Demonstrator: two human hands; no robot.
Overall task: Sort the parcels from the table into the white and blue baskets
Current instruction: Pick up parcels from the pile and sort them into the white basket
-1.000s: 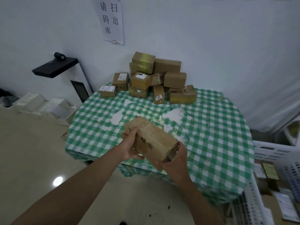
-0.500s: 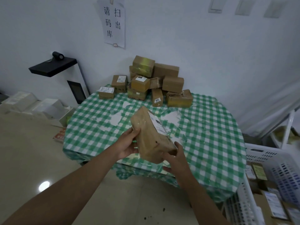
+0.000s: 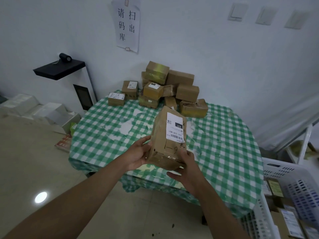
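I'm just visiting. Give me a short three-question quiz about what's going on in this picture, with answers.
1. True or false: the held parcel rests flat on the table.
2. Which way does the parcel's white label face? A) toward the camera B) toward the wall
3. What lies piled at the table's far edge?

Key:
1. False; the left hand and the right hand hold it up on end.
2. A
3. A stack of parcels.
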